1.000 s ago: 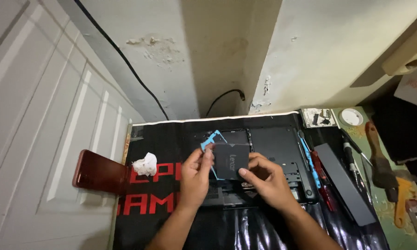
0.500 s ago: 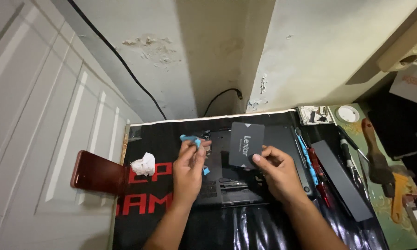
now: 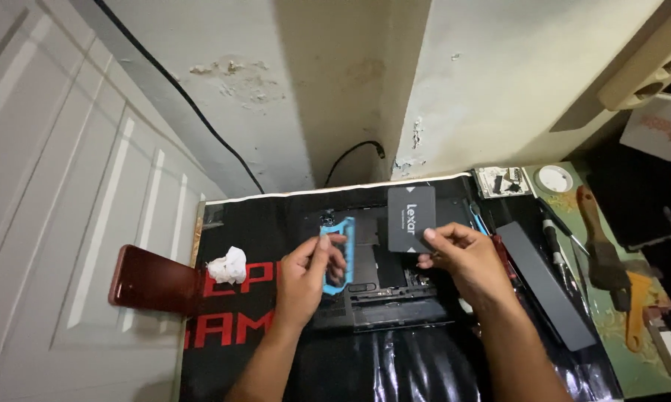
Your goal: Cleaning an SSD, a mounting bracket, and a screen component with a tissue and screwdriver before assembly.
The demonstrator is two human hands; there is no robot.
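Head view: drive and bracket both out of the opened laptop

Head camera looks down on a worktop [image 3: 224,372] covered by a black mat with red letters [image 3: 231,327], pushed against a white wall with a door at the left. On the mat lies an opened laptop base [image 3: 384,298], bottom side up, its inner parts showing in the dark. To the right of it a long dark flat panel [image 3: 548,286] lies slanted, and beyond it there are screwdrivers [image 3: 555,249], a brush with a wooden handle [image 3: 600,249] and a small round white lid [image 3: 555,179]. At the left edge of the mat a dark red phone [image 3: 153,279] lies, and just beside it a crumpled white tissue [image 3: 227,266]

The right hand [image 3: 462,260] pinches a flat black rectangular drive [image 3: 411,217] at its lower edge, between thumb and fingers, and holds it upright above the far part of the laptop, apart from the bay. The left hand [image 3: 306,279] grips a blue plastic bracket [image 3: 337,253] with curled fingers; the bracket is lifted over the left part of the laptop, well apart from the drive

By my judgement the work is in the middle: the cover is already off, and the drive and its bracket are separated and both out of the machine. Nothing is seated in the bay yet, as far as I can see, and the panel is not put back
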